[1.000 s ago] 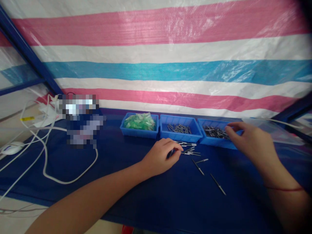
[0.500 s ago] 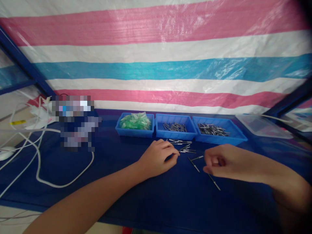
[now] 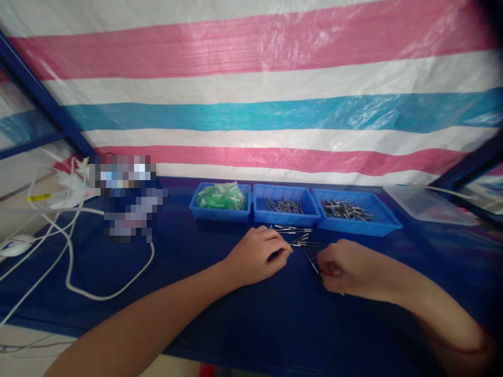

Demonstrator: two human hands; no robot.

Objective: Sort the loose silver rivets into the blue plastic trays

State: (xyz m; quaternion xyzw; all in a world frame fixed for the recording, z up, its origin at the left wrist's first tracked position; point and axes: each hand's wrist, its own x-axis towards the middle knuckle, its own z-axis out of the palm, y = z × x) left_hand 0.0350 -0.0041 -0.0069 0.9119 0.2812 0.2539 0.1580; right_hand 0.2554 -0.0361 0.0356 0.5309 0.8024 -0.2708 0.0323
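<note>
My left hand (image 3: pixel 261 256) rests on the blue table with fingers curled, thumb and index fingertip brought together; whatever they may pinch is hidden. Just beyond its fingertips lie several loose blind rivets (image 3: pixel 302 241), and more rivets (image 3: pixel 293 229) lie in front of the middle bin. My right hand (image 3: pixel 338 266) is closed, palm down, low over the table. A single rivet (image 3: pixel 312 262) shows at its fingertips, and the end of another pokes out below the hand. What the right fingers hold, if anything, is covered.
Three blue bins stand in a row: one with green plastic packets (image 3: pixel 222 196), a middle bin (image 3: pixel 286 215) and a right bin (image 3: pixel 383 222) holding rivets. A clear plastic lid (image 3: pixel 428 204) lies at right. White cables (image 3: pixel 106 298) loop across the left. A striped sheet (image 3: pixel 251 115) hangs behind.
My right hand has moved left and slightly down, now covering most of the loose rivets that showed near it. The left hand has hardly moved; the view has shifted slightly.
</note>
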